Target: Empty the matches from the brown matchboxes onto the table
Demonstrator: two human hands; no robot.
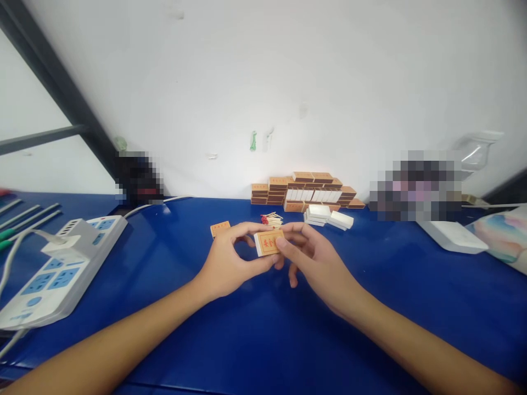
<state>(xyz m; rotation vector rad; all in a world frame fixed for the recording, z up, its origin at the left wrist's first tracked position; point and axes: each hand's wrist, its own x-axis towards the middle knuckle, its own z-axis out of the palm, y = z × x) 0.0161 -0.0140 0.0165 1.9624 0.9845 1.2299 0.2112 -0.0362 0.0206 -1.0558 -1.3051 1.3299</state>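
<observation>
Between both hands, above the blue table, is a matchbox point(267, 243) with an orange top, red characters and a white end facing left. My left hand point(230, 255) grips it from the left, thumb along the near side and index finger along the far side. The thumb of my right hand point(315, 255) presses on its top at the right end, with fingers curled behind and below. Just beyond lies a small heap of red-tipped matches point(272, 219). Another orange matchbox point(220, 227) rests on the table behind my left hand, partly hidden by it.
Stacked matchboxes point(275, 189) stand against the wall. White box trays point(318, 214) lie in front of them. A white power strip point(61, 274) with a plugged-in adapter and cable is at left, near several green-handled rods point(31, 219). A white object point(455, 236) sits at right.
</observation>
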